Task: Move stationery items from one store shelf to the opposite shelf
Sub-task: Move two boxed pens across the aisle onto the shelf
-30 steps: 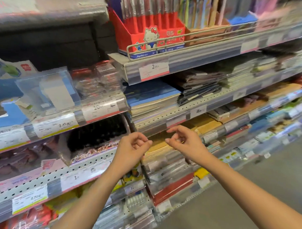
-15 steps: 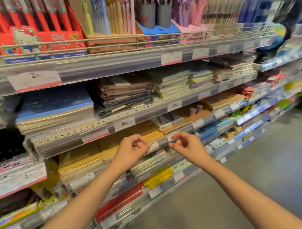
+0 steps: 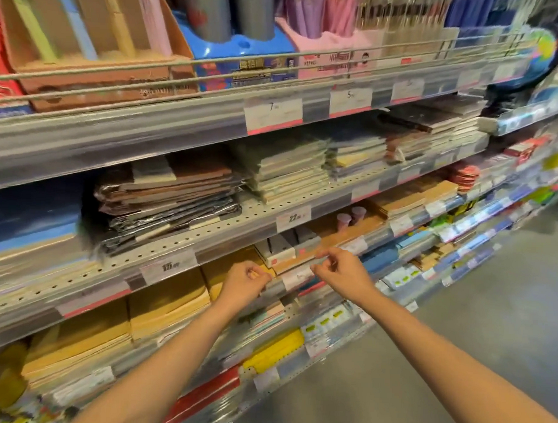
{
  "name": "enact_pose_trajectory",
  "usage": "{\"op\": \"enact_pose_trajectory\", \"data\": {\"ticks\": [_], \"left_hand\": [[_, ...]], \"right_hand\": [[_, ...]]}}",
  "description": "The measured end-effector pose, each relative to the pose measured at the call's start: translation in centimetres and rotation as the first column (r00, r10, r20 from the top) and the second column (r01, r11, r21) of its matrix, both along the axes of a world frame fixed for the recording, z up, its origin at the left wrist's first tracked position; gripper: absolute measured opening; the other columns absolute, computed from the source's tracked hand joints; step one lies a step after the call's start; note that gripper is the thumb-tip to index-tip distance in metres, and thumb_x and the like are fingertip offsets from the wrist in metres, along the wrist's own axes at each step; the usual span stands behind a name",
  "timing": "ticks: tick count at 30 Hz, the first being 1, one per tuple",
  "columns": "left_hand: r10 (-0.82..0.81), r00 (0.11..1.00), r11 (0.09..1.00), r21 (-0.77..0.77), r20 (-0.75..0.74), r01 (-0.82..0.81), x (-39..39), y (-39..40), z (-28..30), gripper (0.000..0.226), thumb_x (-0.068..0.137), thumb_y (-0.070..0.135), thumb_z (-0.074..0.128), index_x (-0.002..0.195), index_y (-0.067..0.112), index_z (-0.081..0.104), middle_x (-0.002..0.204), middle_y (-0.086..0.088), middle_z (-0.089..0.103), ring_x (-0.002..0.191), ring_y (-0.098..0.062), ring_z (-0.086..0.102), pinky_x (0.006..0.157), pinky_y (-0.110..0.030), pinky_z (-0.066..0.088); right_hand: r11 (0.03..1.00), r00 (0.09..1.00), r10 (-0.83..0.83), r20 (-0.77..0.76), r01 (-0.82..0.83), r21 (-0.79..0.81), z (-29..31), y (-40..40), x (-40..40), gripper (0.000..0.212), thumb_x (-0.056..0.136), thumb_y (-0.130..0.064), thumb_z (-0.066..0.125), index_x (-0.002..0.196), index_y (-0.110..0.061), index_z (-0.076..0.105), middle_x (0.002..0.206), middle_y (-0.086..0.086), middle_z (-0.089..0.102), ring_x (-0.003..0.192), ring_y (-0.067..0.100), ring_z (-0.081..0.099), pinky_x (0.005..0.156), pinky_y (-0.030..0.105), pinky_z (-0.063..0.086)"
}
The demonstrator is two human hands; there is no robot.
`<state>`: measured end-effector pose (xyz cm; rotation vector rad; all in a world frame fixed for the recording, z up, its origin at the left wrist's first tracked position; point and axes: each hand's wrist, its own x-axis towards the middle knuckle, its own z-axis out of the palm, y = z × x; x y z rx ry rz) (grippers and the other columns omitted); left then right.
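Observation:
I face a store shelf unit packed with stationery. My left hand (image 3: 245, 281) hovers in front of the third shelf's edge (image 3: 278, 287) with its fingers curled in and nothing visible in them. My right hand (image 3: 342, 272) is a short gap to its right, fingers also curled, thumb against forefinger, empty as far as I can see. Just behind the hands lie mustard-yellow notebooks (image 3: 170, 299), a small white box (image 3: 274, 250) and kraft-brown notebooks (image 3: 333, 238). Neither hand touches an item.
Above the hands are wrapped brown and black notebooks (image 3: 167, 194) and pale notebook stacks (image 3: 288, 170). The top shelf has pen boxes behind a wire rail (image 3: 245, 63). Two pink cups (image 3: 350, 215) stand on the kraft stack. Grey aisle floor (image 3: 457, 328) lies to the right.
My view has swung right along the shelves and closer; the red pen box has slid out of view to the left. Both hands stay close together, curled and empty.

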<state>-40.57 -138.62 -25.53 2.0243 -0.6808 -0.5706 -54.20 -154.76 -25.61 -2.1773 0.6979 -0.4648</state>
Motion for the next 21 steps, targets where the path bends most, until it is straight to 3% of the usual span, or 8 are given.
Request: {"op": "enact_pose_trajectory", "data": {"ticks": [3, 6, 9, 11, 14, 16, 18, 21], "left_hand": [[0.098, 0.995, 0.994, 0.055, 0.003, -0.098, 2.0, -2.9, -1.3, 0.006, 0.080, 0.022, 0.066, 0.078, 0.016, 0.065, 0.082, -0.007, 0.067, 0.085, -0.027, 0.064, 0.079, -0.037, 0.051], [0.167, 0.986, 0.978, 0.126, -0.007, -0.164, 3.2, -5.4, -2.2, 0.011, 0.085, 0.027, 0.061, 0.088, 0.017, 0.064, 0.086, -0.002, 0.060, 0.086, -0.021, 0.057, 0.076, -0.027, 0.041], [0.247, 0.961, 0.954, 0.209, -0.127, -0.217, 3.9, -7.2, -3.3, 0.025, 0.088, 0.036, 0.055, 0.099, 0.015, 0.061, 0.104, -0.008, 0.064, 0.089, -0.021, 0.054, 0.080, -0.027, 0.039], [0.359, 0.913, 0.921, 0.229, -0.196, -0.313, 4.2, -8.3, -4.0, 0.037, 0.086, 0.038, 0.057, 0.108, 0.008, 0.060, 0.115, -0.015, 0.062, 0.101, -0.028, 0.057, 0.087, -0.030, 0.041], [0.461, 0.837, 0.886, 0.207, -0.293, -0.415, 4.5, -9.4, -4.6, 0.023, 0.083, 0.031, 0.065, 0.088, 0.009, 0.061, 0.116, -0.015, 0.062, 0.110, -0.032, 0.057, 0.097, -0.035, 0.044], [0.502, 0.794, 0.865, 0.192, -0.343, -0.463, 4.4, -10.0, -4.7, 0.027, 0.081, 0.028, 0.068, 0.098, 0.007, 0.063, 0.117, -0.009, 0.061, 0.114, -0.032, 0.056, 0.102, -0.037, 0.042], [0.540, 0.776, 0.841, 0.206, -0.324, -0.500, 4.4, -10.5, -4.9, 0.036, 0.081, 0.029, 0.068, 0.110, 0.007, 0.064, 0.124, -0.012, 0.062, 0.118, -0.031, 0.054, 0.105, -0.038, 0.040], [0.601, 0.725, 0.796, 0.169, -0.337, -0.581, 4.4, -11.2, -4.9, 0.038, 0.080, 0.026, 0.069, 0.112, 0.007, 0.064, 0.123, -0.010, 0.062, 0.117, -0.027, 0.055, 0.105, -0.035, 0.039]], "right_hand": [[1.000, 1.000, -0.015, -0.025, 0.015, -0.009, -0.9, -2.6, 2.2, 0.022, 0.083, -0.024, 0.062, 0.100, -0.011, 0.062, 0.072, 0.000, 0.057, 0.069, 0.016, 0.054, 0.063, 0.027, 0.039], [0.997, 0.996, -0.071, -0.054, 0.072, 0.011, -2.1, -5.0, 4.3, 0.015, 0.082, -0.021, 0.062, 0.094, -0.012, 0.062, 0.069, -0.003, 0.055, 0.068, 0.017, 0.054, 0.064, 0.027, 0.039], [0.995, 0.990, -0.100, -0.103, 0.100, -0.012, -3.6, -7.3, 6.3, 0.021, 0.079, -0.027, 0.064, 0.097, -0.016, 0.063, 0.078, 0.001, 0.058, 0.075, 0.021, 0.057, 0.065, 0.028, 0.043], [0.994, 0.985, -0.107, -0.133, 0.103, -0.036, -4.5, -8.5, 7.5, 0.024, 0.077, -0.033, 0.066, 0.090, -0.014, 0.063, 0.080, 0.007, 0.055, 0.074, 0.023, 0.057, 0.062, 0.028, 0.040], [0.986, 0.968, -0.142, -0.209, 0.120, -0.113, -5.5, -10.1, 8.9, 0.036, 0.076, -0.044, 0.065, 0.086, -0.010, 0.062, 0.092, 0.015, 0.057, 0.085, 0.032, 0.061, 0.068, 0.033, 0.044], [0.978, 0.943, -0.168, -0.289, 0.123, -0.166, -5.8, -10.9, 9.7, 0.049, 0.076, -0.051, 0.062, 0.094, -0.005, 0.065, 0.103, 0.017, 0.057, 0.095, 0.034, 0.059, 0.076, 0.036, 0.046], [0.980, 0.925, -0.148, -0.351, 0.088, -0.181, -6.1, -11.3, 10.3, 0.055, 0.076, -0.058, 0.058, 0.089, -0.005, 0.069, 0.102, 0.017, 0.060, 0.093, 0.033, 0.059, 0.072, 0.034, 0.045], [0.984, 0.914, -0.088, -0.396, 0.018, -0.177, -6.6, -12.1, 11.0, 0.058, 0.078, -0.062, 0.053, 0.076, -0.006, 0.068, 0.086, 0.016, 0.066, 0.085, 0.031, 0.062, 0.064, 0.032, 0.039]]}}
